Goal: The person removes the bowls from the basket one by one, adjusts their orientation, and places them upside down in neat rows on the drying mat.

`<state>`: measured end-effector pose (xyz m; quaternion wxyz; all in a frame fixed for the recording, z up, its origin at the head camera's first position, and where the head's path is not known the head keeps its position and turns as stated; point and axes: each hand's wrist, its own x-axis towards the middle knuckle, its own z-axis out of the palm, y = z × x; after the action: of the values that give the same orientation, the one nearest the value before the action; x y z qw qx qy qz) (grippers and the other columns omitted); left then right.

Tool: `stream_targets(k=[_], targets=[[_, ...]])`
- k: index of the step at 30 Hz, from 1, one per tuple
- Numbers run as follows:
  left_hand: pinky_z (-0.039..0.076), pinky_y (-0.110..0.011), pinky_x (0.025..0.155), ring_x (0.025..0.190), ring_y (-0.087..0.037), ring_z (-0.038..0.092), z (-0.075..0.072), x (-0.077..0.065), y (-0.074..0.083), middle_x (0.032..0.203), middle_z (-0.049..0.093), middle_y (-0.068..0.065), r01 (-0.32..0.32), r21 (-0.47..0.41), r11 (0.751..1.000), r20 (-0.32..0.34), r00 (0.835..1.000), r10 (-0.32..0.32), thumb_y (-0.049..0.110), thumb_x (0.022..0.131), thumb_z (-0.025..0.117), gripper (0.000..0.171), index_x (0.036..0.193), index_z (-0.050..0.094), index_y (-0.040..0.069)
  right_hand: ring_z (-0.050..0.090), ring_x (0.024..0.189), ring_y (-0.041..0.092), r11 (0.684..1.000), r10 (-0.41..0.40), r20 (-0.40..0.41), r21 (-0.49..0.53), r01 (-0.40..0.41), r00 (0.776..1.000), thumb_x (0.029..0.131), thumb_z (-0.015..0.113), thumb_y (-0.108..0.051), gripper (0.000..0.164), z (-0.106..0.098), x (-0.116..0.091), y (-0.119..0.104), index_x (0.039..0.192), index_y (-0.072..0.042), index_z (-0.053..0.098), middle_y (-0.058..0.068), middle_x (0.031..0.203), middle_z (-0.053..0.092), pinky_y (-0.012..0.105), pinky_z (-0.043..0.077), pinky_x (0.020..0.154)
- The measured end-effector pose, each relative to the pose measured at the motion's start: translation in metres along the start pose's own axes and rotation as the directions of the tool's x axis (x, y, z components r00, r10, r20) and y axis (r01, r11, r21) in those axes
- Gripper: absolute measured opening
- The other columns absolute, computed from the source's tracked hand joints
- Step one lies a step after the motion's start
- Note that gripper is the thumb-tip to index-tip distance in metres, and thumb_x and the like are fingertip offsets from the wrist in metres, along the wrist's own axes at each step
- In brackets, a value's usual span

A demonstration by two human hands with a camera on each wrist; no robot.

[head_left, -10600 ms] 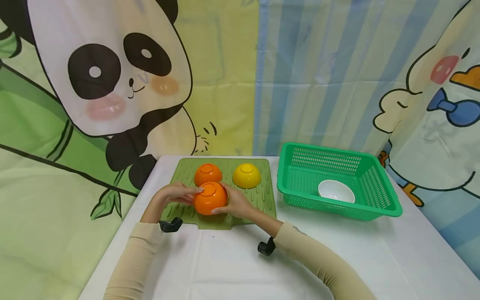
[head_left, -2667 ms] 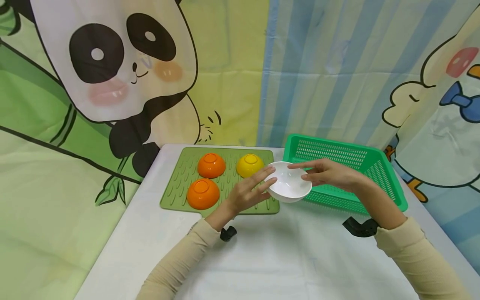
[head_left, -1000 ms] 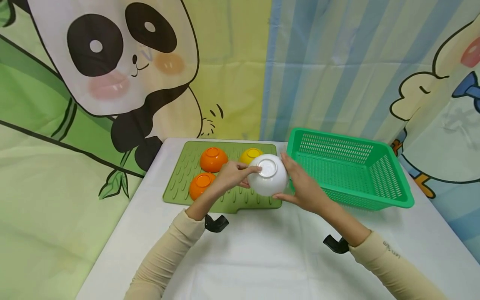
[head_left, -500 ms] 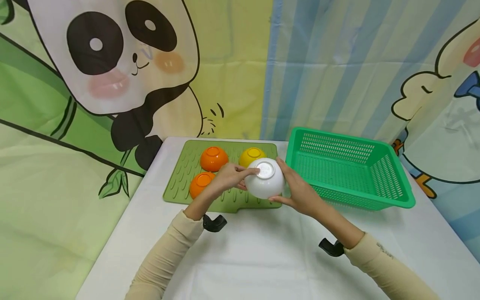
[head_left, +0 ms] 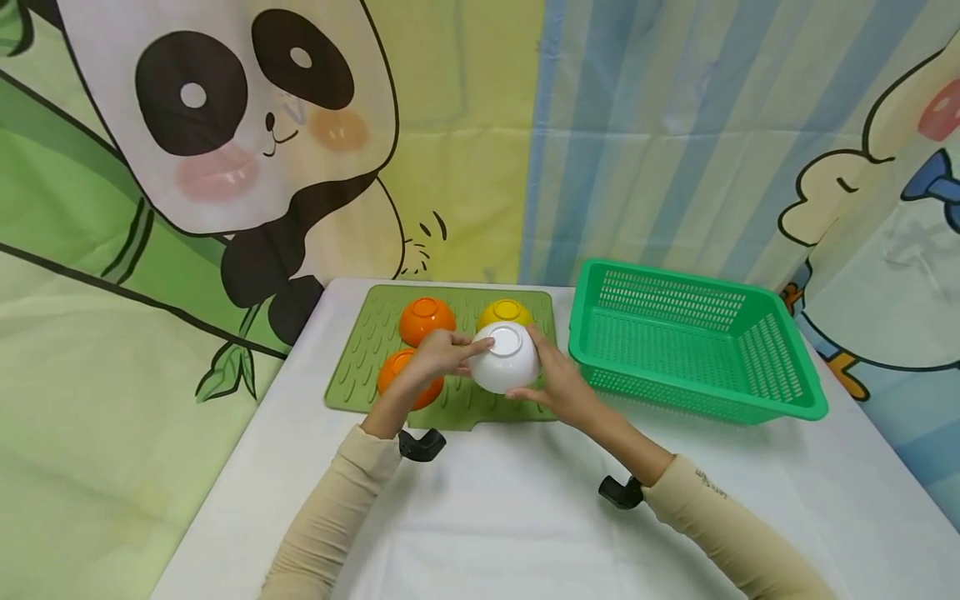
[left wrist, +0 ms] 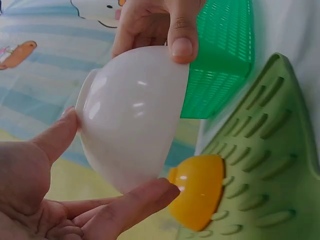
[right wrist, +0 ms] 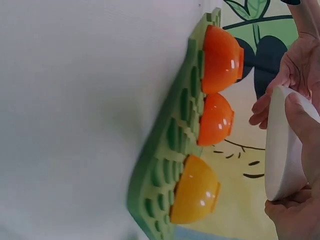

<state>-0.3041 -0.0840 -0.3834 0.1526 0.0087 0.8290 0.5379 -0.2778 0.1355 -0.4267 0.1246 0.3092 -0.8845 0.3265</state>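
Between both hands a white bowl (head_left: 506,367) is held upside down, above the green drying mat (head_left: 362,367). My left hand (head_left: 438,354) grips it from the left, its thumb on the foot ring and its fingers at the rim. From the right, my right hand (head_left: 561,385) holds the bowl's side, thumb near the rim. In the left wrist view the bowl (left wrist: 132,117) is clear of the mat. Upside down on the mat sit two orange bowls (head_left: 427,320) and a yellow bowl (head_left: 504,312); the white bowl partly covers the yellow one, and my left arm overlaps the nearer orange one.
A green plastic basket (head_left: 697,350) with slotted walls stands right of the mat, nothing visible inside. A white cloth (head_left: 510,508) covers the table. Behind hangs a curtain (head_left: 465,150) printed with a panda and stripes.
Earlier the white bowl lay in the basket, then was held mouth up; it has been turned over. In the last second both hands have carried it left over the mat. The nearer orange bowl was set down.
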Motion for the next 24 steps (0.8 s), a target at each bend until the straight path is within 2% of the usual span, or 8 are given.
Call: stream_targets(k=[8,12,16,18,21,24], targets=[[0.054,-0.041,0.076,0.074,-0.021,0.068,0.012,0.017,-0.03,0.106,0.064,-0.018,-0.007,0.011,1.0,-0.048,0.999,0.008,0.05,0.076,0.07,0.058,0.106,0.069,0.0,0.049,0.116,0.035,0.993,0.114,-0.003,-0.009,-0.114,0.993,0.067,0.078,-0.042,0.101,0.028,-0.006,0.02,0.143,-0.005,0.023,0.019,0.136,0.043,0.048,0.048,0.088],[0.055,-0.033,0.066,0.072,-0.02,0.065,0.021,0.022,-0.041,0.097,0.066,-0.016,-0.022,0.046,0.999,-0.099,0.995,0.027,0.051,0.077,0.068,0.054,0.103,0.072,0.004,0.053,0.11,0.036,0.989,0.146,-0.013,-0.014,-0.146,0.989,0.065,0.079,-0.044,0.101,0.038,-0.008,0.029,0.142,-0.004,0.027,0.02,0.131,0.047,0.048,0.05,0.083],[0.045,-0.024,0.05,0.066,-0.019,0.059,0.03,0.024,-0.049,0.085,0.068,-0.012,-0.056,0.136,0.989,-0.166,0.983,0.079,0.053,0.08,0.065,0.052,0.103,0.072,0.006,0.054,0.108,0.037,0.989,0.149,-0.019,-0.013,-0.15,0.989,0.064,0.081,-0.042,0.102,0.043,-0.01,0.034,0.141,-0.001,0.028,0.022,0.13,0.048,0.047,0.051,0.082],[0.042,-0.022,0.048,0.069,-0.019,0.058,0.033,0.024,-0.051,0.086,0.069,-0.012,-0.072,0.176,0.982,-0.193,0.976,0.106,0.054,0.081,0.063,0.053,0.104,0.072,0.006,0.054,0.11,0.037,0.988,0.157,-0.017,-0.009,-0.157,0.987,0.064,0.082,-0.041,0.102,0.044,-0.01,0.035,0.141,0.001,0.029,0.023,0.131,0.047,0.048,0.05,0.083],[0.043,-0.021,0.051,0.074,-0.016,0.057,0.035,0.024,-0.053,0.093,0.068,-0.009,-0.091,0.208,0.974,-0.222,0.965,0.137,0.053,0.082,0.062,0.054,0.105,0.071,0.006,0.053,0.111,0.038,0.985,0.171,-0.005,-0.005,-0.171,0.985,0.064,0.082,-0.041,0.103,0.046,-0.009,0.036,0.141,0.002,0.029,0.024,0.131,0.046,0.048,0.05,0.083],[0.038,-0.021,0.045,0.062,-0.014,0.053,0.037,0.023,-0.055,0.074,0.064,-0.005,-0.103,0.214,0.971,-0.22,0.964,0.151,0.052,0.082,0.062,0.05,0.097,0.074,0.005,0.053,0.11,0.037,0.981,0.192,0.028,-0.001,-0.192,0.981,0.065,0.081,-0.042,0.103,0.048,-0.008,0.038,0.141,0.002,0.028,0.024,0.131,0.047,0.047,0.05,0.084]])
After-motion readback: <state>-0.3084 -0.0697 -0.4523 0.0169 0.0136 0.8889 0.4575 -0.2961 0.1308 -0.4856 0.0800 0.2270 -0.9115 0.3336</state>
